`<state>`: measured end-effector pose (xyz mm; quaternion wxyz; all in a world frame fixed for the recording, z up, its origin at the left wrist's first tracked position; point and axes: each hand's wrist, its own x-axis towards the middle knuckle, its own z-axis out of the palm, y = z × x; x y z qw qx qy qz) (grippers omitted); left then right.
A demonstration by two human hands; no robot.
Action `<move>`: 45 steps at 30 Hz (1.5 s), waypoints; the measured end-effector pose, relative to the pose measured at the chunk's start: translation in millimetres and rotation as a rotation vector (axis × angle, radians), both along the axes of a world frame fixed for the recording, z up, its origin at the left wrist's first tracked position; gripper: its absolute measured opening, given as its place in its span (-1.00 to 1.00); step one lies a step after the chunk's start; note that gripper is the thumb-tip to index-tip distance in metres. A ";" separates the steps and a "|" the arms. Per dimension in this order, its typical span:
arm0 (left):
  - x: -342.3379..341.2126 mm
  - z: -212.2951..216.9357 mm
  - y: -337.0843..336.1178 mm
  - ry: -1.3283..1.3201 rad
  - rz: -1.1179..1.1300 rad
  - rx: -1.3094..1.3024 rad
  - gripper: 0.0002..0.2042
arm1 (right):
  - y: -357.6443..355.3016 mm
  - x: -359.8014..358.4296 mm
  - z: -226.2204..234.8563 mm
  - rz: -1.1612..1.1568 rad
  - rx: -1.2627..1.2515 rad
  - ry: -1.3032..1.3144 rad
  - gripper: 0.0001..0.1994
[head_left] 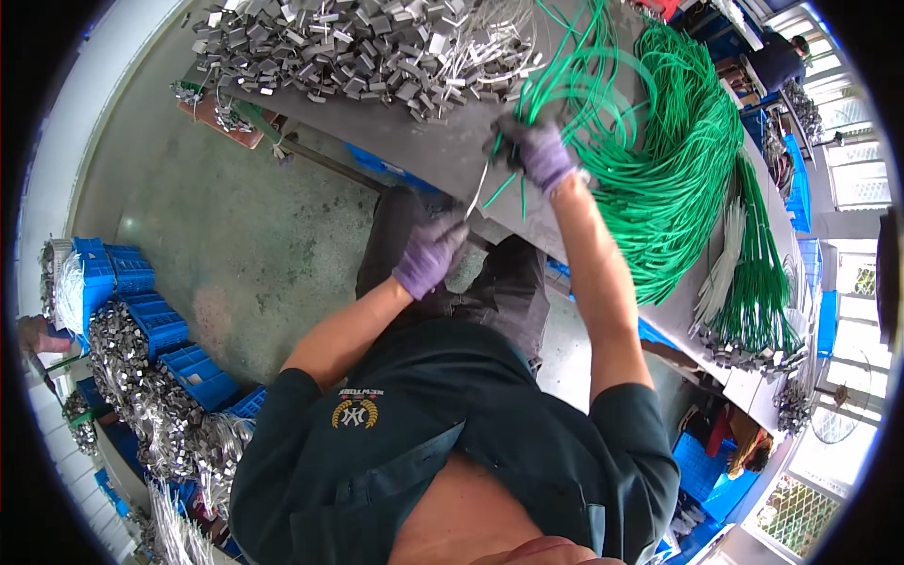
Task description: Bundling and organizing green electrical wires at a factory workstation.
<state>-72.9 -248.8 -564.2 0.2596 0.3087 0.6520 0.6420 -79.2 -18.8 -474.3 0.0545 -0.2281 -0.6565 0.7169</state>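
Observation:
My left hand (431, 254), in a purple glove, is closed over my lap, pinching the lower end of a thin whitish strip (478, 191). The strip rises toward my right hand (537, 153), also gloved in purple, with dark fingertips. That hand is closed round several green cords (562, 89) above the table's near edge, and it is slightly blurred. Loose cord ends hang below it. To its right, a large coiled heap of green cords (683, 179) covers the table. Whether the strip's upper end is in my right fingers, I cannot tell.
Small grey blocks (330, 47) are piled at the far left of the grey table (414, 141), beside pale wires (490, 47). A tied green bundle (758, 273) lies at right. Blue crates (193, 372) and more blocks stand at left. Another person (780, 61) is at far right.

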 end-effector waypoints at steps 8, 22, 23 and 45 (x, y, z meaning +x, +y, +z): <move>18.6 8.6 -8.9 -0.757 -0.136 -0.113 -0.73 | -15.8 11.9 -47.6 -0.120 -0.183 -0.291 -0.81; -14.2 24.2 -40.0 -0.733 -0.151 -0.106 -0.83 | -90.6 30.1 -61.6 -0.002 -0.048 -0.192 -0.76; -19.9 20.2 -44.3 -0.723 -0.212 -0.097 -0.82 | -93.2 30.6 -56.0 -0.004 -0.063 -0.201 -0.76; -32.6 -2.2 -24.4 -0.636 0.211 0.016 -0.83 | -103.1 40.6 -54.7 0.040 -0.148 -0.134 -0.79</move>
